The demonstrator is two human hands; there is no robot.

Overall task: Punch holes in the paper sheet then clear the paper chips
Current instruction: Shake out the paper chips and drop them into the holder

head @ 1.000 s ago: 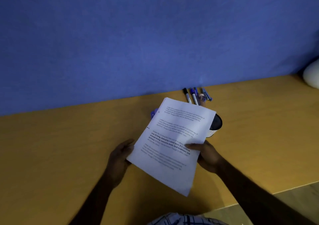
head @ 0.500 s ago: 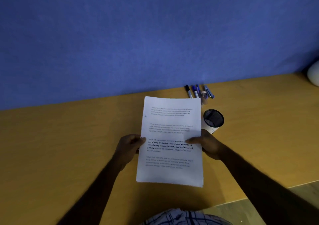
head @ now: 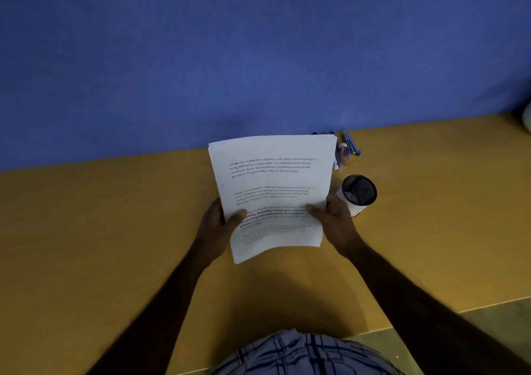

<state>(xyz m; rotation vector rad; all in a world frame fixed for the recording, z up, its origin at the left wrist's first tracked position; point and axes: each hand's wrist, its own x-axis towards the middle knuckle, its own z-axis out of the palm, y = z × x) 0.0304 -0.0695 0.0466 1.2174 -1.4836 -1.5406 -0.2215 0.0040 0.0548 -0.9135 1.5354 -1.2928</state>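
A white paper sheet stack [head: 273,185] with printed paragraphs is held up above the wooden desk [head: 115,231], tilted toward me, its lower edge curling. My left hand [head: 218,225] grips its lower left edge, thumb on the front. On the lower right edge, my right hand [head: 333,219] pinches it the same way. No hole punch is visible; the paper hides the desk behind it.
A black mesh pen cup [head: 357,193] with a white base stands just right of my right hand. Several markers and pens [head: 346,150] lie by the blue partition wall [head: 258,58]. The desk's front edge runs across the lower right.
The paper has swung from a slanted pose to upright and been lifted off the desk toward me. Both hands shifted to grip its lower edges.
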